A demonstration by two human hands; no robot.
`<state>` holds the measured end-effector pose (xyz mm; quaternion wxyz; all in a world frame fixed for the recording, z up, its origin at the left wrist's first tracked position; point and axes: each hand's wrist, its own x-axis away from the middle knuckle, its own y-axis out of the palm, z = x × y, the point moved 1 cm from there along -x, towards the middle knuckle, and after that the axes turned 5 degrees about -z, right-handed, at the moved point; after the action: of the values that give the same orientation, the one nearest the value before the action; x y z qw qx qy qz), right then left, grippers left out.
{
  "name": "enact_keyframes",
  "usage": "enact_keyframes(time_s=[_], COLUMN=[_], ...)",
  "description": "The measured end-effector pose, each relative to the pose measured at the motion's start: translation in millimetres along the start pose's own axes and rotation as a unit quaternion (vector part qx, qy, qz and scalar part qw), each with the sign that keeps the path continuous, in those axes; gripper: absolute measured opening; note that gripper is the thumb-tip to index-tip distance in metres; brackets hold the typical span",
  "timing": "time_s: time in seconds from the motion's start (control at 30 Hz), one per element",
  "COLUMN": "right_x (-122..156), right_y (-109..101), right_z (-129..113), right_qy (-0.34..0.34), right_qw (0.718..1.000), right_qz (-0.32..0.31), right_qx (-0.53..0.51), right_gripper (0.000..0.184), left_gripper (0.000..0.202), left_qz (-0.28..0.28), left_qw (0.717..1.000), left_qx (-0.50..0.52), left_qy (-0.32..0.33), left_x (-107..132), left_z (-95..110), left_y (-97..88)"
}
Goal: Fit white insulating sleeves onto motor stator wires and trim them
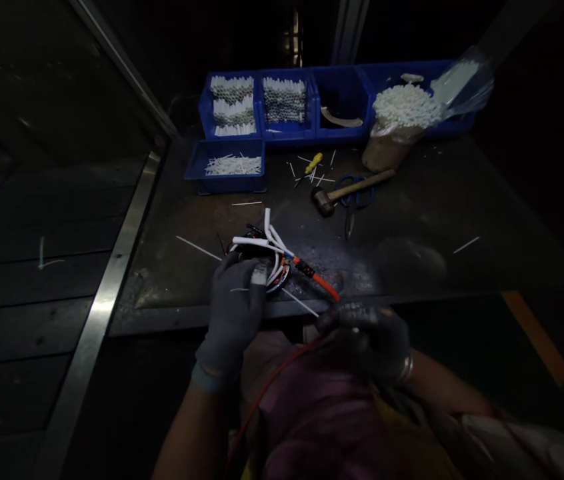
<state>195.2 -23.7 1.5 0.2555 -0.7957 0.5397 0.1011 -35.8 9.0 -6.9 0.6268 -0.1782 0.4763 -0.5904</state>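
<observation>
From the head view, we look down at a dark table (pixel 412 260), and we use the round part (pixel 279 285) with its wires as the middle of our clock. It sits by the table's near edge. Soft white tubes (pixel 249 241) poke out of it toward 10 and 12 o'clock, and an orange cord (pixel 325 285) runs out toward 4 o'clock. At 7 o'clock, our left hand (pixel 235 307), in a gray glove, is closed on the round part, with the thumb over its near side; we cannot see the fingers under it. At 4 o'clock, our right hand (pixel 369 330), in a dirty gray glove, is curled narrow around the orange cord. At 11 o'clock is a blue tray (pixel 232 189) full of thin white sticks (pixel 235 165). Behind it, from nearly 12 round to 1 o'clock, stands a row of blue bins (pixel 287 135); the two nearest 12 hold stacked white tube pieces (pixel 285 100). At 1 o'clock lies a yellow screwdriver (pixel 314 163), with loose sticks around it. Toward 2 o'clock, a hammer (pixel 339 193) lies across blue-handled scissors (pixel 349 223). Farther that way, a brown tub (pixel 385 153) is heaped with small white bits (pixel 405 107).
</observation>
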Motion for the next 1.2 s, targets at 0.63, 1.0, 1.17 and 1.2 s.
enact_keyframes(time_s=[0.63,1.0,1.17,1.2], right_x=[-44,-62,-65,-66], right_y=[32,32,33,33], right_z=[33,24,23,23], right_qy=[-0.066,-0.020,-0.015,-0.012], right_qw=[0.969,0.968,0.967,0.965], right_qz=[-0.046,0.037,0.018,0.010], right_qx=[0.232,0.247,0.255,0.260], right_gripper=[0.018,0.007,0.008,0.009], left_gripper=[0.035,0.017,0.019,0.019], left_qz=[0.013,0.046,0.038,0.038], left_qw=[0.989,0.993,0.995,0.996], left_qx=[0.051,0.048,0.033,0.029], left_qy=[-0.135,-0.097,-0.087,-0.077], left_x=[-6,1,0,0], left_z=[5,5,7,7], left_y=[4.5,7.3,7.1,6.9])
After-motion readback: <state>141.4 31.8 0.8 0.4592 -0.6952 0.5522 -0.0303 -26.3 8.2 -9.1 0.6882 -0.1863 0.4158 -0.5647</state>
